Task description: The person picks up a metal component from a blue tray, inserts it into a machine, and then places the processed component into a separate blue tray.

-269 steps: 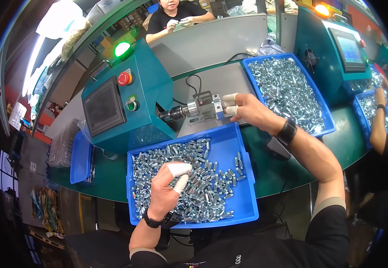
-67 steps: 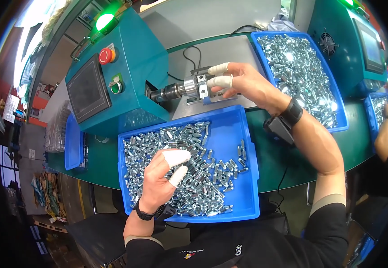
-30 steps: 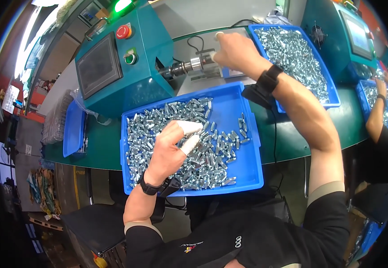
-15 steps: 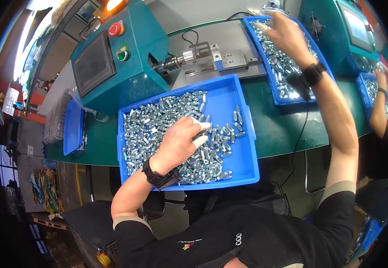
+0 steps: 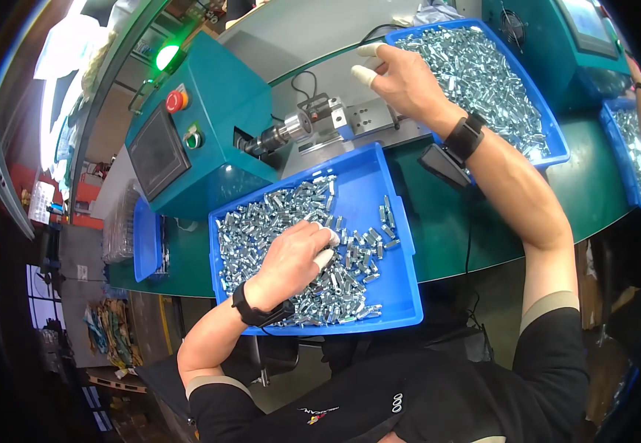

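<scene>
Short, faceted, shiny silver metal pieces (image 5: 339, 284) lie heaped in the nearer blue tray (image 5: 398, 292); the left hand (image 5: 289, 258) rests among them, its grip impossible to tell. Beyond, the right hand (image 5: 409, 81) hovers, released, near the farther tray (image 5: 557, 151).

Small white lettering (image 5: 319, 410) slants across the person's black shirt (image 5: 439, 399) at 6 o'clock, with a little red and yellow emblem (image 5: 317, 419) just beneath it. Nearer 5 o'clock, the same shirt bears a white mark of three rings (image 5: 397, 403). At 10 o'clock, a green label plate (image 5: 192, 128) surrounds a switch (image 5: 194, 139) on the teal machine (image 5: 213, 96); any print there is too small to read. At 9 o'clock, the white sheet (image 5: 41, 203) is too blurred to read, as is the lit screen (image 5: 586, 22) at 2 o'clock.
</scene>
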`<move>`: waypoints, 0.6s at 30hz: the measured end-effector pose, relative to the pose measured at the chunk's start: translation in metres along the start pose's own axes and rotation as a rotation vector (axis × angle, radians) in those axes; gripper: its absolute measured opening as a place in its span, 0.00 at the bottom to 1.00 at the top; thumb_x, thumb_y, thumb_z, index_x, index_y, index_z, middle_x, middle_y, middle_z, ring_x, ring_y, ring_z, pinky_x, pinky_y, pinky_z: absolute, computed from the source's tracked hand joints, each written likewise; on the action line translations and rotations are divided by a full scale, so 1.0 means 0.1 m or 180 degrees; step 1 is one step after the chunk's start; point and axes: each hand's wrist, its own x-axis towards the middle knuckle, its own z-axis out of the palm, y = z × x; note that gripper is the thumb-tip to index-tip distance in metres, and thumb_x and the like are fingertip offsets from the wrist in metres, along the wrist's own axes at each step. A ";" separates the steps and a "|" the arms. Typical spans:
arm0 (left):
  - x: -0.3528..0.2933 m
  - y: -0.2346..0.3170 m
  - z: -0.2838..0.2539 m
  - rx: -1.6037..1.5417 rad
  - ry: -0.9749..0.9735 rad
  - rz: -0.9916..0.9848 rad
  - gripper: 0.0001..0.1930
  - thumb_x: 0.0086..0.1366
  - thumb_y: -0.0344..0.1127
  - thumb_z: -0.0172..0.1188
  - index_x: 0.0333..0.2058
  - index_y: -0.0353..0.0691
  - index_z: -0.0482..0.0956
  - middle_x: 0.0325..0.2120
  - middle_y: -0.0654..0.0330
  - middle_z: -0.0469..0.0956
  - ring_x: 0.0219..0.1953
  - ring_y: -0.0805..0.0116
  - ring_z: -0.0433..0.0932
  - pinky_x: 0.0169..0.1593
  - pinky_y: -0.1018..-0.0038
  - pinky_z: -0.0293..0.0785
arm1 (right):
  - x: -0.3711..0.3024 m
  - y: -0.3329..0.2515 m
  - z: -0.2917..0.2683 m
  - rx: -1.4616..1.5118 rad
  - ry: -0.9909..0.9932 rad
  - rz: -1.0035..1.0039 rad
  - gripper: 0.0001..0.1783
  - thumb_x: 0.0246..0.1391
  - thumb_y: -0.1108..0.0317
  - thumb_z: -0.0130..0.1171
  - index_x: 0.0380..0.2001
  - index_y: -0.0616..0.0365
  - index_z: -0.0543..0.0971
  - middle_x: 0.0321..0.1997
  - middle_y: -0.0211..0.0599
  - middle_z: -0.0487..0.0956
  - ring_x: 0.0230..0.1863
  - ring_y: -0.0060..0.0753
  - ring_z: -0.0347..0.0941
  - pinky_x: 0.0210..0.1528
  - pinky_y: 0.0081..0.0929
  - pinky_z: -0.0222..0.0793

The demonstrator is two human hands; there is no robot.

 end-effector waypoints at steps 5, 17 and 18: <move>0.55 -0.05 -0.30 -0.0253 0.0342 0.0208 0.09 0.62 0.26 0.71 0.41 0.38 0.84 0.37 0.55 0.84 0.42 0.53 0.84 0.48 0.62 0.80 | -0.03 -0.03 0.07 0.0326 0.0037 -0.0067 0.25 0.65 0.55 0.68 0.58 0.61 0.83 0.36 0.48 0.88 0.37 0.40 0.86 0.44 0.35 0.81; 1.71 -0.48 -0.51 -0.0193 0.1248 -0.0136 0.08 0.63 0.29 0.71 0.41 0.40 0.86 0.35 0.56 0.83 0.42 0.55 0.81 0.47 0.61 0.77 | -0.01 -0.05 -0.03 0.0262 0.0078 0.0025 0.26 0.64 0.55 0.68 0.56 0.63 0.84 0.39 0.51 0.88 0.39 0.43 0.87 0.44 0.36 0.82; 1.72 -0.50 -0.50 -0.0190 0.1228 -0.0195 0.08 0.63 0.30 0.71 0.41 0.41 0.86 0.34 0.56 0.83 0.42 0.55 0.81 0.47 0.61 0.77 | -0.02 -0.05 -0.03 0.0263 0.0080 0.0033 0.26 0.64 0.55 0.68 0.56 0.63 0.84 0.39 0.51 0.88 0.39 0.43 0.87 0.44 0.36 0.82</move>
